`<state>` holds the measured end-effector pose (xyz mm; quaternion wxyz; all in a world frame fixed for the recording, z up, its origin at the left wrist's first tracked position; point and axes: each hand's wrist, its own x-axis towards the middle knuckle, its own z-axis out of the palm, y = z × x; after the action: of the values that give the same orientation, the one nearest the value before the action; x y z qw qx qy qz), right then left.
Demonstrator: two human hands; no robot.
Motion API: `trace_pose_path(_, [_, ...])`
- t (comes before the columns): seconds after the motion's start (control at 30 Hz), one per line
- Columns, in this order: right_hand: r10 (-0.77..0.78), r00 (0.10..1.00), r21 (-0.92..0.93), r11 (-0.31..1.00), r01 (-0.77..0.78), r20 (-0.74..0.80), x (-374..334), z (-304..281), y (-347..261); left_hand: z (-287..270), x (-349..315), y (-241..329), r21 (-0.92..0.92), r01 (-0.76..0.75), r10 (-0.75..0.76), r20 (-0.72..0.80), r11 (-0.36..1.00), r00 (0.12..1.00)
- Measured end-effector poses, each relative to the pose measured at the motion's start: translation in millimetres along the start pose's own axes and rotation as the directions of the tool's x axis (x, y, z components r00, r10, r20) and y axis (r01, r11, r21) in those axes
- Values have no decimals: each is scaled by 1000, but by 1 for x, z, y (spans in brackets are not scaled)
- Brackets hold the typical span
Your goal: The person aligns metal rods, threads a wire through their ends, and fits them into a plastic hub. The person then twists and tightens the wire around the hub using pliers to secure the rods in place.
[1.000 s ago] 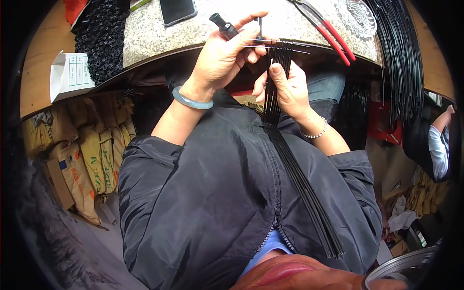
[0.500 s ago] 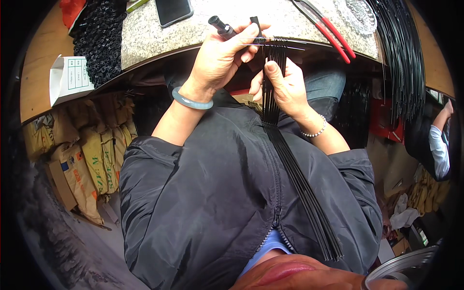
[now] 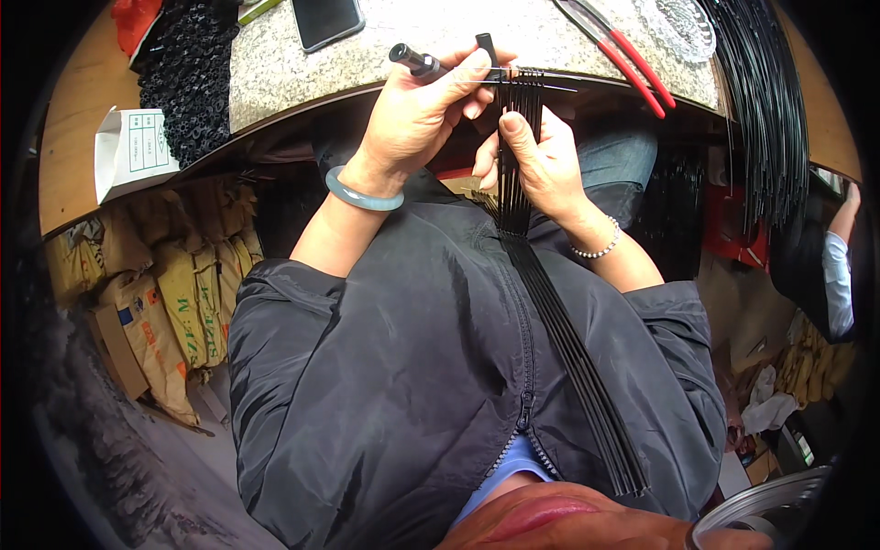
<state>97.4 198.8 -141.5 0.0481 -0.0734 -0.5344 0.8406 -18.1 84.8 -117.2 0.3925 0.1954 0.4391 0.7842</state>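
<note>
My left hand (image 3: 408,119) is closed, thumb against fingers, round a black tube-shaped part (image 3: 412,59) that juts out on its left. A second black piece (image 3: 485,44) stands up beyond its fingertips. From the pinch a thin straight wire (image 3: 561,88) runs right, across the top of a bundle of thin black umbrella ribs (image 3: 573,353). My right hand (image 3: 545,165) grips that bundle just below the wire, thumb on top. The ribs' long ends hang down over my dark jacket. How the wire meets the rib ends is too small to make out.
On the speckled tabletop (image 3: 266,82) lie a phone (image 3: 328,20), red-handled pliers (image 3: 631,69) and a clear glass dish (image 3: 680,27). Small black parts (image 3: 188,78) are heaped left, beside a white box (image 3: 137,151). More black ribs (image 3: 765,119) hang at the right; another person's arm (image 3: 838,275) shows beyond.
The black tube in my left hand has tipped and shifted slightly down and left. My right hand keeps its grip on the ribs, almost unmoved.
</note>
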Motion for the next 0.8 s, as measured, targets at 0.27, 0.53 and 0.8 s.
trace_pose_path(0.27, [59,998,-30,998,-59,-12,-2,-2,-3,-3,-8,-1,43,-27,27,-2,999,1000])
trace_pose_path(0.53, [64,998,-36,997,-63,16,-2,-3,-4,-8,-16,6,98,-35,29,57,995,998])
trace_pose_path(0.8, [55,998,-29,998,-54,24,-4,-2,-5,-4,-16,11,138,10,-16,46,990,999])
